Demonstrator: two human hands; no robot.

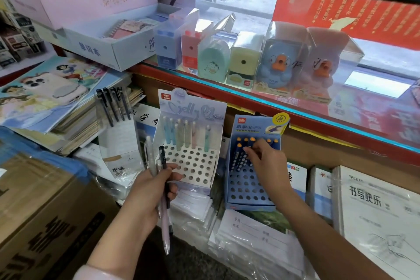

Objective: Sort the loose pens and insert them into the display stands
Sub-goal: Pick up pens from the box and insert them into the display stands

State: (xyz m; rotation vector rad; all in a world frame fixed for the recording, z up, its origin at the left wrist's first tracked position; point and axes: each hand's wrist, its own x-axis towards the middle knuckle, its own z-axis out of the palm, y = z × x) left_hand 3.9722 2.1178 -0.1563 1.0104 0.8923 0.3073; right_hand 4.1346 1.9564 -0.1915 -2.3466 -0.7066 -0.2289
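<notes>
Left hand: the left hand (152, 191) holds a small bunch of loose pens (161, 179), fingers curled round them. One is clear, one black, one pale pink. The pink one points down past the wrist.
Right hand: the right hand (264, 161) reaches into the blue stand. Its fingertips (246, 151) pinch the top of a dark blue pen with an orange cap (238, 154) standing in a hole.
Blue display stand: the blue display stand (250, 193) stands on wrapped notebooks (256, 234). Blue pens fill the back rows. The front rows of holes are open.
White display stand: the white display stand (193, 166) is just left of the blue one, edges nearly touching. Pastel pens (181, 134) stand along its back. Most front holes are open.
Black pens: four black pens (113, 104) stand in a clear holder (118, 138) to the left.
Shelf edge: a red shelf edge (295, 113) runs above both stands. Boxed pencil sharpeners (245, 59) sit on it.
Left side: a cardboard box (45, 211) stands close beside the left arm.
Room to move: there is open space in front of both stands, where the arms are.
</notes>
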